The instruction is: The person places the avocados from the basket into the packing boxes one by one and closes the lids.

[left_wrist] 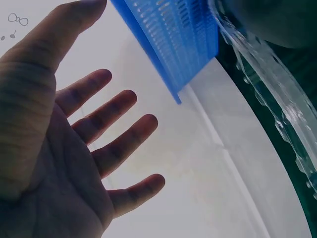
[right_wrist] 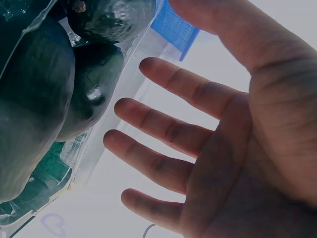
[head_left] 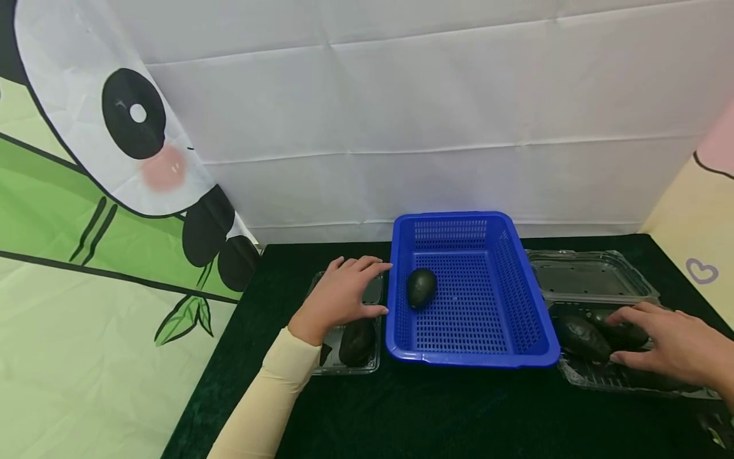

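Note:
My left hand [head_left: 338,296] hovers over the left clear plastic container [head_left: 367,368], fingers spread and nothing in its grasp. Below it a dark avocado [head_left: 357,343] lies in that container, with part of another dark piece beside it. On the other side, my right hand [head_left: 671,338] reaches over the right clear container [head_left: 590,382], thumb apart from the fingers. Dark avocados [head_left: 583,338] fill that container, partly hidden by the hand; in the right wrist view several avocados [right_wrist: 29,109] show beside the extended fingers. A single avocado [head_left: 421,288] lies in the blue basket [head_left: 473,360].
The blue basket stands between the two containers, near the white cloth backdrop [head_left: 401,127]. An opened clear lid [head_left: 593,274] lies behind the right container. Dark green cloth [head_left: 436,414] covers the table, and a panda-printed sheet [head_left: 115,236] hangs at the left.

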Action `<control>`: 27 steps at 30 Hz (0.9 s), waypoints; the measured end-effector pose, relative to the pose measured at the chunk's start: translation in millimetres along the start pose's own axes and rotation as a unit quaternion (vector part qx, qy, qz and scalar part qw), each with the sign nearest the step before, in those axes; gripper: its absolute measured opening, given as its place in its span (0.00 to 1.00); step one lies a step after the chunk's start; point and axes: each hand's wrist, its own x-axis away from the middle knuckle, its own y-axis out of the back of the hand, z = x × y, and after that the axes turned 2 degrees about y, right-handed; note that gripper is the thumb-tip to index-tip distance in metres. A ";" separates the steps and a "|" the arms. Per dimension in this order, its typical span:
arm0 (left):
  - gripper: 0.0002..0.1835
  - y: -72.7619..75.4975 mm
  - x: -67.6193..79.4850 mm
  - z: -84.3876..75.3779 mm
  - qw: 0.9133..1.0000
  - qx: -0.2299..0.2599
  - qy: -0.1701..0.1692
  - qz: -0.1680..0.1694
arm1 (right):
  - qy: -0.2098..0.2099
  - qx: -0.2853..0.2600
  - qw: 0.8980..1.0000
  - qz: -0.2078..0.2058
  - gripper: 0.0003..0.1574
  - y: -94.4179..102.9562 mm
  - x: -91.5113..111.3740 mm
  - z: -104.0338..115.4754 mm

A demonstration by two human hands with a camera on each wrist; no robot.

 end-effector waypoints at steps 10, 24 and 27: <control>0.44 -2.4 -26.4 -15.4 1.000 -0.010 -0.011 0.003 | -0.002 0.004 1.000 -0.001 0.39 -0.4 1.0 -0.1; 0.45 -14.0 -63.7 -27.6 0.999 -0.017 -0.021 0.028 | -0.006 0.002 1.000 -0.006 0.41 -7.0 -1.5 -10.9; 0.47 -19.0 -70.6 -28.1 0.999 -0.022 -0.017 0.039 | -0.007 0.002 1.000 -0.005 0.41 -7.7 -1.0 -11.5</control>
